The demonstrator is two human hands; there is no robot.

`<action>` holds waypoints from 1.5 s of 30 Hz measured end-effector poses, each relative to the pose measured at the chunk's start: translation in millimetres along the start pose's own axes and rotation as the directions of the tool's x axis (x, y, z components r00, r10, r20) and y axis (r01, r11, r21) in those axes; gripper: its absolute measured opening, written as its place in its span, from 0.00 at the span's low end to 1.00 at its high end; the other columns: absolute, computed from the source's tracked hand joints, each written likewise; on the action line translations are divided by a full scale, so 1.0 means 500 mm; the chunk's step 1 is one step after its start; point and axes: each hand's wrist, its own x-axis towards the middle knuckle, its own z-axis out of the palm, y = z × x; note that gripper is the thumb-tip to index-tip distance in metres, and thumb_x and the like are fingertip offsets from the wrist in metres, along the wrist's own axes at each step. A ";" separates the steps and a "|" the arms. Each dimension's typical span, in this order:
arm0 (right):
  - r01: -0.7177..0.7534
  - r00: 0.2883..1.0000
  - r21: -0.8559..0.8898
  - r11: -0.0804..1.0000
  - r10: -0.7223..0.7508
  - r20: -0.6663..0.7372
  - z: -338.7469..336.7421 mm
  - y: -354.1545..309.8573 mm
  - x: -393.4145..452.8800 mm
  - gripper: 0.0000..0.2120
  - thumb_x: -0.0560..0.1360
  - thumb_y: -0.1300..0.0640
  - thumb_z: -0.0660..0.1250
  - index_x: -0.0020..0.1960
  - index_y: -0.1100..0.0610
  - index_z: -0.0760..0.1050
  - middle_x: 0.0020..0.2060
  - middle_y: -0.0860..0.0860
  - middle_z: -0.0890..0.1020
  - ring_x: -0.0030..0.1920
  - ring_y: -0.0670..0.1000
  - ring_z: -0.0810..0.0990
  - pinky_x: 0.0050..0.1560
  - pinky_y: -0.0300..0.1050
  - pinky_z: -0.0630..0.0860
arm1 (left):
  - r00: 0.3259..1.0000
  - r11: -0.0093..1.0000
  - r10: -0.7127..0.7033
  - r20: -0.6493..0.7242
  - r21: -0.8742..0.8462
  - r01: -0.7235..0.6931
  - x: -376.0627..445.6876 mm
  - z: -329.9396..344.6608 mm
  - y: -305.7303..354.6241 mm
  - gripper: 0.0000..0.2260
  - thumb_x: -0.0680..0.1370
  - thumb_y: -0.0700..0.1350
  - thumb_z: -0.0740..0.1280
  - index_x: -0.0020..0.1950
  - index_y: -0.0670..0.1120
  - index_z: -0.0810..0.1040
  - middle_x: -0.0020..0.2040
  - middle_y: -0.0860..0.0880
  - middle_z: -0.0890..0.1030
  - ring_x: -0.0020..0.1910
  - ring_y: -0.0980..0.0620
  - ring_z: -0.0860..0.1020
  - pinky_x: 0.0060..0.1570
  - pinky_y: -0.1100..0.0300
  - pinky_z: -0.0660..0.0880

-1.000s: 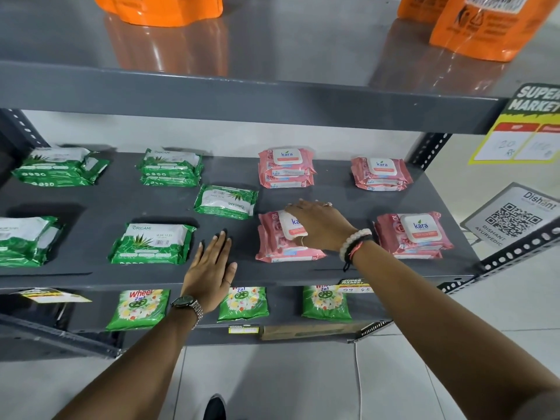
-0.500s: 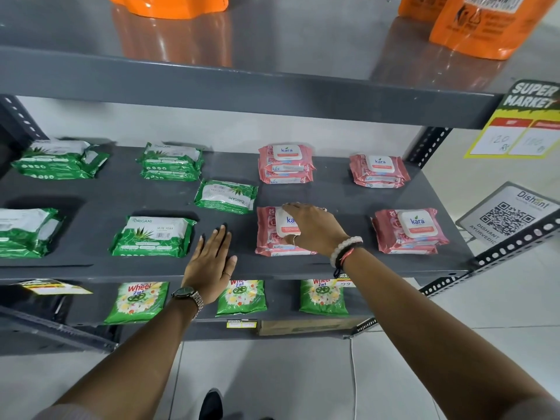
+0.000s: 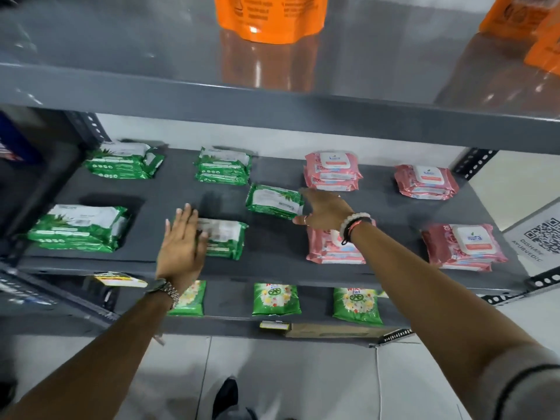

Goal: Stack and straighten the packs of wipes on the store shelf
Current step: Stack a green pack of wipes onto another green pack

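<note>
The grey metal shelf (image 3: 272,237) fills the middle of the view, and packs of wipes are laid out on it in loose rows. An upper shelf (image 3: 272,95) is seen at 12 o'clock, with an orange pouch (image 3: 269,16) standing on it.

On the left half of the shelf, green stacks are seen: a large stack (image 3: 78,227) at 9 o'clock, a stack (image 3: 124,160) at 10 o'clock, and another (image 3: 223,166) at the back near 11 o'clock. On the right half, pink stacks are placed at 1 o'clock (image 3: 331,169), at 2 o'clock (image 3: 425,181), at 3 o'clock (image 3: 463,247), and near the centre (image 3: 330,247), the last partly covered by the right wrist.

A single green pack (image 3: 274,201) lies tilted, out of line with the rows, just above centre. The right hand (image 3: 325,212) is extended to it, its grip spread apart with fingertips touching the pack's right end; nothing is clasped.

A front green pack (image 3: 224,239) lies just left of centre. The left hand (image 3: 183,244) is held flat over its left end, fingers apart and straight, nothing clasped; whether the palm is pressed on the pack cannot be told through the blur.

Green detergent sachets (image 3: 275,298) are seen on the lower shelf at 6 o'clock.
</note>
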 end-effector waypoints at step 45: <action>-0.064 0.990 0.054 0.997 0.070 -0.120 0.142 -0.376 0.065 0.37 0.68 0.40 0.69 0.70 0.55 0.62 0.66 0.53 0.75 0.63 0.57 0.75 0.59 0.54 0.74 | 0.964 0.986 0.137 0.229 0.061 -0.154 0.003 -0.030 -0.247 0.25 0.77 0.47 0.50 0.69 0.35 0.66 0.72 0.37 0.65 0.70 0.40 0.63 0.70 0.47 0.56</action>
